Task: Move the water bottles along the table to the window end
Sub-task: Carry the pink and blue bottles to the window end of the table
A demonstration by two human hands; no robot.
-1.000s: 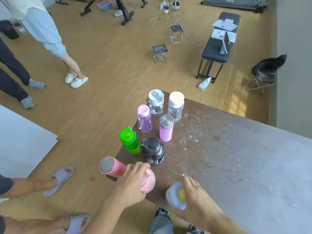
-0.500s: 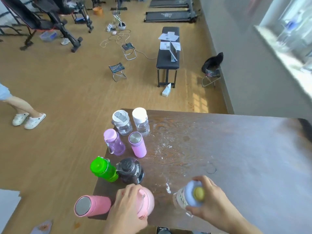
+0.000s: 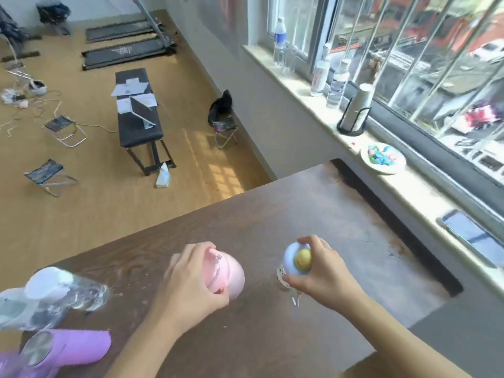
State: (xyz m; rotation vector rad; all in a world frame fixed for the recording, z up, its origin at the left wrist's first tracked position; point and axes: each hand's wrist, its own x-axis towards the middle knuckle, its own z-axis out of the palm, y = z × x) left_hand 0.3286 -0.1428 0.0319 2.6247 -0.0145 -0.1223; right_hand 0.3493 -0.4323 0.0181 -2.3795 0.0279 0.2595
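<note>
My left hand grips a round pink bottle from above, over the middle of the dark wooden table. To its right, my right hand holds a clear bottle with a pale blue lid and yellow button by its top. At the lower left edge stand blurred bottles: a clear one with a white cap, a grey-lidded clear one and a purple flask with a steel lid.
The window sill runs along the table's right end with plastic bottles, a cup holder, a bowl of sweets and a phone. On the floor stand a black bench and folding stools.
Both hands have carried their bottles along the table toward the window. The view has swung right, so the window has come into sight and the other bottles have slid to the lower left.
</note>
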